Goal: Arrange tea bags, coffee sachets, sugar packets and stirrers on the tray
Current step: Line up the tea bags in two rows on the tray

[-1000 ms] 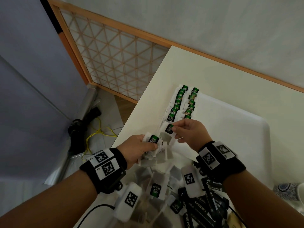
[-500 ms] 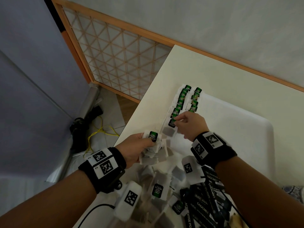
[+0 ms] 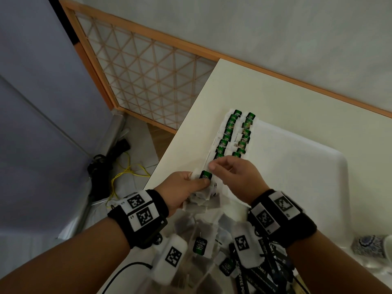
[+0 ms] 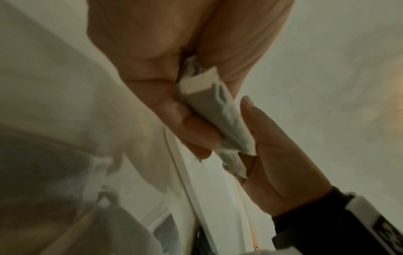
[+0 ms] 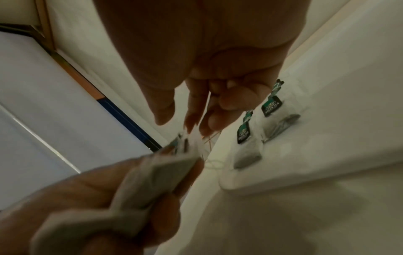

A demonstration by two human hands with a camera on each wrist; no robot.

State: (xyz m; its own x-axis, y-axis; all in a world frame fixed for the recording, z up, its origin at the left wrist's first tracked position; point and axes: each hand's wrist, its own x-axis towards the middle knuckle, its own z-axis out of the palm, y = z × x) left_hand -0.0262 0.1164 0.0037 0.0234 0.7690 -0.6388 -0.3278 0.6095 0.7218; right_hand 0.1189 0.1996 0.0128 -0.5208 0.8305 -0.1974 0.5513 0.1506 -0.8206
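I see a white tray [image 3: 297,166] on a cream counter [image 3: 244,88], which serves as my landmark. Along the tray's left edge lie two rows of tea bags [image 3: 234,134], green tags up. Just at the near end of those rows, my left hand [image 3: 182,187] has its grip curled round a bunch of tea bags [image 3: 201,196], thumb pressed under one green tag [image 3: 205,176]. My right hand [image 3: 235,177] is touching that bunch, its fingers [image 5: 191,110] pinching the white paper edge of one bag; the rest of the grip is curled. Nearer than the tray, loose tea bags [image 3: 200,246] and black coffee sachets [image 3: 263,274] lie heaped on the counter. A blue patterned cup [image 3: 369,246] stands beside the tray's near right corner.
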